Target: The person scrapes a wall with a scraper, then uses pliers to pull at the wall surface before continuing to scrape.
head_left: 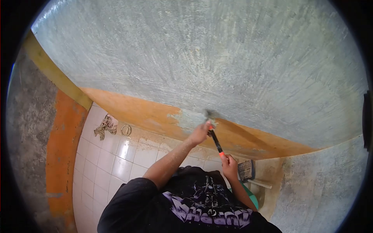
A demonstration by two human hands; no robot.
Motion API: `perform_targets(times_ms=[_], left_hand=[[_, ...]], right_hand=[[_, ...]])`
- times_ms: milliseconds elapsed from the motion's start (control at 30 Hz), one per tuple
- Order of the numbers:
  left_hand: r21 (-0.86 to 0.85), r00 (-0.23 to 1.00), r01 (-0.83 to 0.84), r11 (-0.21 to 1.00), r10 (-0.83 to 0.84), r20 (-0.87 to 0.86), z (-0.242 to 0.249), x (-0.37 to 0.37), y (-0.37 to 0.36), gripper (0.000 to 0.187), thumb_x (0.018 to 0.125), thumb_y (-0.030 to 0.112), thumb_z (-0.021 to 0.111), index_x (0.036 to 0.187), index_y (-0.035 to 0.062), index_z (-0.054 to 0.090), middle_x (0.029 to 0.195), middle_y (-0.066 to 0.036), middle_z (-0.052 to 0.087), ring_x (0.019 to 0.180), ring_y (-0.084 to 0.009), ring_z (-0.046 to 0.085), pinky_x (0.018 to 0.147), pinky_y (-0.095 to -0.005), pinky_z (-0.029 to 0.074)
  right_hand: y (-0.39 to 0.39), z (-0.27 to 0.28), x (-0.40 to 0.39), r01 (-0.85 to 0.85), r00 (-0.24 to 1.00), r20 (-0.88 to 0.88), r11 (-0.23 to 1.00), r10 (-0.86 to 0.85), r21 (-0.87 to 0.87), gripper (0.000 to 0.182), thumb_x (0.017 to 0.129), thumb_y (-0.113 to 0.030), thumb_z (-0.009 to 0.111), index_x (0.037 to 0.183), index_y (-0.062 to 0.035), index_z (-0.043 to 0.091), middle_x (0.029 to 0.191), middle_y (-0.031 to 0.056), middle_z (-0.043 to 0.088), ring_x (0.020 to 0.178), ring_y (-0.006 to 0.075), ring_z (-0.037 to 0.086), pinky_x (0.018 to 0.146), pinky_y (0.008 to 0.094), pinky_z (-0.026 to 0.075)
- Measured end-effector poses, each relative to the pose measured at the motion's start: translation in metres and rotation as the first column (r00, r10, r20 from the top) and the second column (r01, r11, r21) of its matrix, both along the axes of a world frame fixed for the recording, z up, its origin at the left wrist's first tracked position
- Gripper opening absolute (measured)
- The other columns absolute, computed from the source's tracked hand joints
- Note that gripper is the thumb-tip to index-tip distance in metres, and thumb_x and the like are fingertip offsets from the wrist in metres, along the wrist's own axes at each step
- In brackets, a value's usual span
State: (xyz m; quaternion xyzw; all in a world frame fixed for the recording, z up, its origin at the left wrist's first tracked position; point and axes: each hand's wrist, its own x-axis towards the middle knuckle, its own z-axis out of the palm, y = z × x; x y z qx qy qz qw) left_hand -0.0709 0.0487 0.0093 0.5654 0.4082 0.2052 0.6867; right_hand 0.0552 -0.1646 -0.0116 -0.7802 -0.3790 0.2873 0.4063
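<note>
My left hand [200,134] is closed around the upper part of a long-handled scraper [216,141], just below its head. The handle is black with orange-red parts, and the dark head is blurred against the wall. Lower down, my right hand [229,166] grips the handle's end. The scraper's head meets the wall near the border between the grey surface [186,58] and the orange painted band [136,112]. Beside it is a pale patch [190,118] where the orange is gone.
White floor tiles [124,151] lie below the wall, dusted with debris along its foot. A crumpled rag [105,126] and a ring-shaped roll [126,130] are on the floor at left. Near my right arm sit a dark paint tray [246,171] and a pale roller-like cylinder [260,183].
</note>
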Motion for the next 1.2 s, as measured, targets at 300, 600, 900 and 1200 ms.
perform_targets(times_ms=[300, 600, 900, 1200], left_hand=[[0.068, 0.994, -0.099, 0.993, 0.102, -0.036, -0.006, -0.050, 0.038, 0.059, 0.104, 0.055, 0.034, 0.112, 0.0092, 0.070, 0.091, -0.002, 0.065, 0.076, -0.0123, 0.058, 0.068, -0.0281, 0.047], [-0.012, 0.987, 0.159, 0.987, -0.159, -0.030, -0.023, 0.014, -0.015, 0.050, 0.103, 0.051, 0.043, 0.118, 0.0088, 0.066, 0.098, -0.004, 0.065, 0.079, -0.0113, 0.061, 0.067, -0.0277, 0.049], [0.098, 0.931, 0.363, 0.927, -0.358, -0.069, 0.007, 0.130, -0.071, 0.052, 0.099, 0.049, 0.055, 0.105, -0.0019, 0.062, 0.087, -0.007, 0.062, 0.074, -0.0135, 0.061, 0.064, -0.0296, 0.049], [0.146, 0.976, 0.220, 0.965, -0.218, -0.029, -0.017, 0.142, -0.086, 0.047, 0.102, 0.041, 0.053, 0.107, -0.0034, 0.066, 0.084, -0.006, 0.061, 0.073, -0.0127, 0.059, 0.067, -0.0293, 0.049]], right_hand=[[0.049, 0.000, -0.026, -0.102, 0.994, -0.024, 0.993, 0.104, 0.064, 0.034, 0.095, -0.035, 0.064, 0.089, -0.0008, 0.062, 0.058, 0.0070, 0.051, 0.052, 0.0161, 0.049, 0.052, 0.0344, 0.040], [-0.023, -0.004, 0.034, -0.238, 0.757, -0.638, 0.969, 0.139, -0.071, 0.022, 0.102, -0.029, 0.054, 0.105, -0.0068, 0.058, 0.061, -0.0016, 0.049, 0.046, 0.0083, 0.045, 0.043, 0.0242, 0.037], [-0.101, 0.005, 0.112, -0.009, 0.884, -0.467, 0.996, -0.032, -0.084, 0.025, 0.103, -0.029, 0.051, 0.108, -0.0057, 0.058, 0.062, -0.0036, 0.045, 0.048, 0.0053, 0.040, 0.044, 0.0236, 0.033], [-0.100, -0.031, 0.139, -0.062, 0.974, -0.217, 0.998, 0.062, 0.008, 0.026, 0.103, -0.031, 0.053, 0.098, -0.0063, 0.060, 0.060, -0.0060, 0.044, 0.050, 0.0040, 0.040, 0.046, 0.0227, 0.032]])
